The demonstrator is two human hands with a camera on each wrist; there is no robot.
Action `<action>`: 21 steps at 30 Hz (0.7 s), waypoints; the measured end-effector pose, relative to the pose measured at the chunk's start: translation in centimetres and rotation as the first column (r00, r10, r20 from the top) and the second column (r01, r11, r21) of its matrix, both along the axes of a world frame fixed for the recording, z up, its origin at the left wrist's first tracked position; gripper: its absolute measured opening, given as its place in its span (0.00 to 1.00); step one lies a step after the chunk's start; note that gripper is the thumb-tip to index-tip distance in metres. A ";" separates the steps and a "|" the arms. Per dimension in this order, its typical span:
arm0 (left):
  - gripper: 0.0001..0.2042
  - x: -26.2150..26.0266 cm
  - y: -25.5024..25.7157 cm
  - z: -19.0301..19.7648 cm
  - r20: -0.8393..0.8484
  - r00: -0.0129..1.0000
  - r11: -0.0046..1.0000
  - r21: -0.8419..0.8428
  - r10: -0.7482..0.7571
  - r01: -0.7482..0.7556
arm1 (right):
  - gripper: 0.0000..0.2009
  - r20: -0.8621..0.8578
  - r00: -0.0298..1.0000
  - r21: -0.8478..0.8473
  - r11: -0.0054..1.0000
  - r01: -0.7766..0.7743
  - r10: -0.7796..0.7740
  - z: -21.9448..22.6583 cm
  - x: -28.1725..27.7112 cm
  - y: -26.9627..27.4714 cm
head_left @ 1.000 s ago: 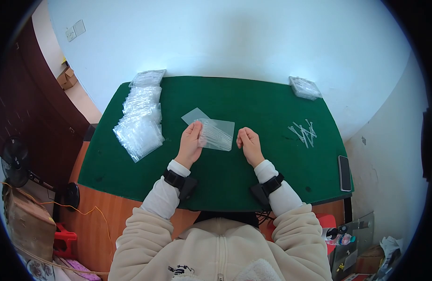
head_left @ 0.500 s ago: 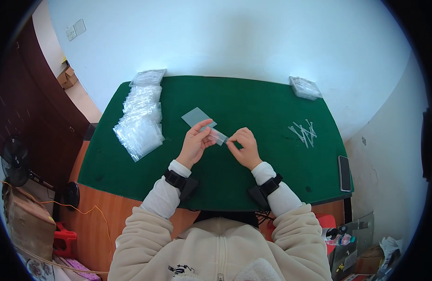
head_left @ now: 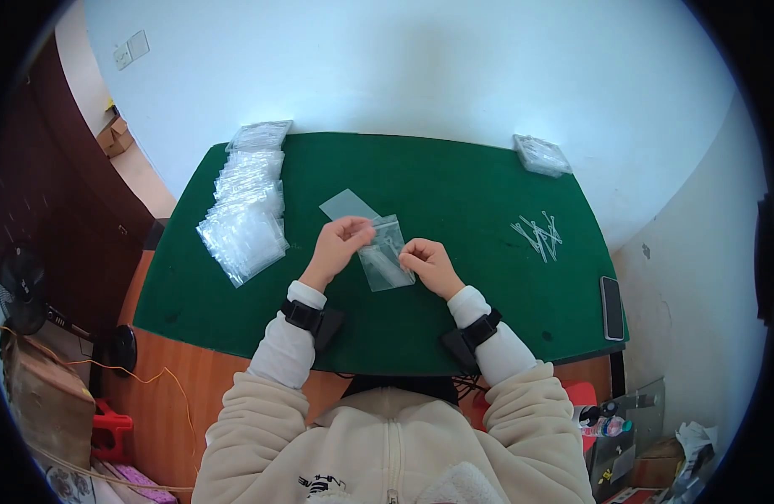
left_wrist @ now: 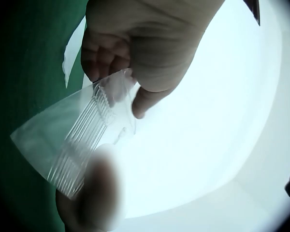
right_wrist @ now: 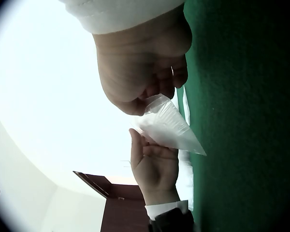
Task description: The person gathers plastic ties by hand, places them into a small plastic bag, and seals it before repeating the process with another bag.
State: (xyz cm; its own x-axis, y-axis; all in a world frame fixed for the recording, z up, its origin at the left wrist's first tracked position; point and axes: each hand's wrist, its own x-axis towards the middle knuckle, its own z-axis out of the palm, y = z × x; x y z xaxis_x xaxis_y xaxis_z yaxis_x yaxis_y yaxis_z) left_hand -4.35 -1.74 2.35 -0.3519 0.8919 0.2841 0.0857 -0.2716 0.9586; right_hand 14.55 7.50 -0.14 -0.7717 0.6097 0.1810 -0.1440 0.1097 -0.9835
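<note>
A clear plastic bag (head_left: 387, 260) with several thin clear sticks (left_wrist: 82, 130) inside is held tilted over the table. My right hand (head_left: 429, 267) pinches its right edge between thumb and fingers. At the bag's upper left, my left hand (head_left: 341, 248) has its fingers extended against it. The left thumb stands apart from the fingers in the right wrist view. Behind the hands, a flat clear sheet or bag (head_left: 345, 203) lies on the green cloth.
A long overlapping row of clear bags (head_left: 244, 227) runs along the table's left side. Loose clear sticks with rounded ends (head_left: 538, 235) lie on the right. Farther back is a stack of filled bags (head_left: 542, 155); a phone (head_left: 611, 307) lies at the right edge.
The bag was held flat in the left hand, then tipped nearly edge-on, and now faces up at a slant. My right hand came in from beside it and took its edge.
</note>
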 end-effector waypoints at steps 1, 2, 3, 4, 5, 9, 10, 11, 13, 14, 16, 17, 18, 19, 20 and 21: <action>0.09 -0.1 -0.3 0.2 -0.053 0.997 0.995 -0.083 -0.062 0.057 | 0.05 0.004 1.000 -0.007 1.000 -0.014 0.014 0.1 0.1 0.1; 0.09 -0.3 -0.4 0.2 -0.056 0.997 0.995 -0.085 -0.060 0.055 | 0.05 0.007 1.000 -0.013 0.999 -0.030 0.030 0.2 0.2 0.2; 0.08 -0.5 -0.4 0.0 -0.047 0.996 0.992 -0.108 -0.076 0.070 | 0.05 0.011 0.999 -0.020 0.999 -0.044 0.044 0.2 0.2 0.3; 0.08 -0.6 -0.4 -0.1 -0.036 0.995 0.988 -0.130 -0.094 0.089 | 0.05 0.009 0.999 -0.021 0.999 -0.042 0.042 0.3 0.1 0.3; 0.08 -0.6 -0.2 -0.2 -0.025 0.993 0.982 -0.152 -0.114 0.109 | 0.06 -0.013 1.000 -0.027 1.000 -0.005 0.004 0.3 0.1 0.5; 0.08 0.0 -0.2 -0.5 0.021 0.975 0.965 -0.141 -0.220 0.221 | 0.06 -0.078 0.992 -0.063 0.994 0.092 -0.097 0.4 0.0 0.6; 0.08 0.1 -0.2 -0.5 0.020 0.975 0.964 -0.144 -0.222 0.222 | 0.05 -0.099 0.988 -0.079 0.991 0.108 -0.115 0.4 -0.2 0.6; 0.08 0.4 -0.3 -0.2 0.017 0.969 0.957 -0.157 -0.246 0.246 | 0.05 -0.120 0.984 -0.095 0.988 0.122 -0.133 0.4 -0.2 0.5; 0.08 1.0 -0.5 0.3 0.013 0.956 0.940 -0.181 -0.293 0.291 | 0.05 -0.127 0.983 -0.070 0.989 0.127 -0.135 0.2 -0.3 0.4; 0.08 1.1 -0.5 0.2 0.013 0.956 0.939 -0.183 -0.293 0.291 | 0.04 -0.133 0.982 -0.043 0.990 0.133 -0.138 0.1 -0.3 0.4; 0.07 1.4 -0.4 -0.1 0.026 0.951 0.933 -0.186 -0.308 0.307 | 0.04 -0.138 0.981 -0.015 0.990 0.139 -0.139 0.1 -0.3 0.3; 0.07 1.5 -0.4 -0.2 0.033 0.949 0.931 -0.187 -0.314 0.315 | 0.03 -0.142 0.981 -0.010 0.991 0.134 -0.134 0.1 -0.3 0.2; 0.07 1.8 -0.4 -0.3 0.034 0.949 0.931 -0.189 -0.313 0.314 | 0.03 -0.146 0.981 -0.004 0.992 0.129 -0.128 0.2 -0.3 0.1; 0.08 2.1 -0.4 -0.5 -0.011 0.963 0.947 -0.182 -0.270 0.264 | 0.03 -0.151 0.981 0.003 0.992 0.124 -0.122 0.2 -0.4 0.1; 0.08 2.5 -0.4 -0.5 -0.057 0.972 0.961 -0.172 -0.227 0.214 | 0.03 -0.152 0.981 0.004 0.992 0.124 -0.122 0.2 -0.5 0.0; 0.08 2.7 -0.4 -0.5 -0.103 0.978 0.973 -0.160 -0.183 0.166 | 0.03 -0.138 0.983 0.020 0.992 0.122 -0.119 0.2 -0.5 -0.2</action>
